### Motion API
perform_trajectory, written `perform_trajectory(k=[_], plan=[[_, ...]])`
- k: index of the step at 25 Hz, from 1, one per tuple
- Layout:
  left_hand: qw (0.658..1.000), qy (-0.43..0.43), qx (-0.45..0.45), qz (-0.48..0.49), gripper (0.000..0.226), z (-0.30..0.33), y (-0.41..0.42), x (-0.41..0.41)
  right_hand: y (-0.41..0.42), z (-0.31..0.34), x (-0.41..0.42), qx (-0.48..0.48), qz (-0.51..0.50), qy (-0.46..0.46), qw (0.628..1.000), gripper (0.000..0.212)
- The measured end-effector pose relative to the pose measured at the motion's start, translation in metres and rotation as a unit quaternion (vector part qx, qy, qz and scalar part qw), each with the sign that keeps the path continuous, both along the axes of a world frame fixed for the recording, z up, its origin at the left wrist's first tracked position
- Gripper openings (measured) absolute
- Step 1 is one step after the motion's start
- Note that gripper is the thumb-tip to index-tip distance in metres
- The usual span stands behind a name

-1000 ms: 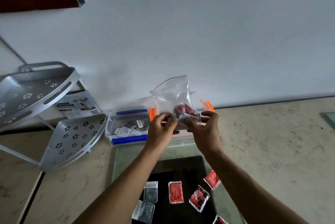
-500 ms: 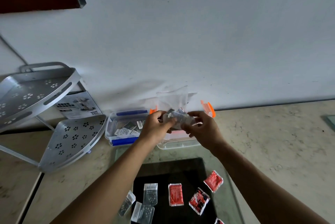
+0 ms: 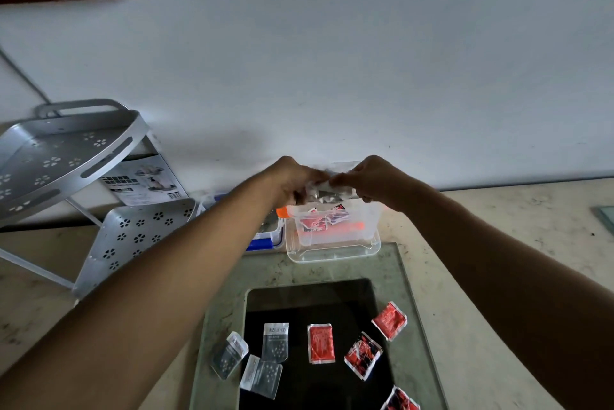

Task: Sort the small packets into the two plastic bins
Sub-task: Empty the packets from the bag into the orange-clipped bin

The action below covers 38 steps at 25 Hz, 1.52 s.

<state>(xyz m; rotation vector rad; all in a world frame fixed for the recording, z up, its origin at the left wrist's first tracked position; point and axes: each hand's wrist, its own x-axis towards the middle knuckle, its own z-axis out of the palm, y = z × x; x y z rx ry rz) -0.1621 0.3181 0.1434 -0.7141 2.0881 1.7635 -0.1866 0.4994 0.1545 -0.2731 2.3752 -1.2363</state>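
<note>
Dim, flat daylight is filling the scene and leaving the colours muted, with a soft shadow lying on the wall [image 3: 332, 77] behind the hands. The left hand [image 3: 292, 182] and right hand [image 3: 372, 178] are smearing with motion blur where they meet, while the glass panel [image 3: 395, 263] is giving off a faint sheen. Wide-angle distortion is bending the counter edge [image 3: 531, 185] and stretching the forearms towards the frame's corners.

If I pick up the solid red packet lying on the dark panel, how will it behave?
The red packet looks thin and flat, so probably light and slightly floppy. Its glossy film on the smooth dark panel suggests it may slide when pushed.
</note>
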Motion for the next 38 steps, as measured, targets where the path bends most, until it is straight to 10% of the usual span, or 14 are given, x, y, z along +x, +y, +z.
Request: perform_trajectory(k=[8, 13, 16, 33, 38], plan=[[0.996, -0.079, 0.043, -0.021, 0.012, 0.011, -0.001, -0.019, -0.006, -0.002, -0.016, 0.105, 0.096, 0.07, 0.987, 0.038], [0.995, -0.075, 0.014, -0.063, 0.019, 0.017, -0.002, -0.024, -0.009, 0.004, -0.021, 0.107, 0.119, 0.084, 0.984, 0.076], [0.997, -0.053, 0.007, -0.057, 0.025, 0.02, 0.002, -0.026, -0.017, 0.006, -0.027, 0.09, 0.161, 0.082, 0.979, 0.049], [0.974, 0.126, -0.04, -0.184, 0.054, 0.011, -0.001, -0.031, -0.022, -0.005, -0.054, 0.184, 0.083, 0.02, 0.979, 0.051], [0.982, 0.101, 0.039, -0.155, 0.021, 0.001, -0.004, -0.028, -0.004, 0.003, -0.057, 0.107, 0.111, -0.006, 0.988, 0.055]])
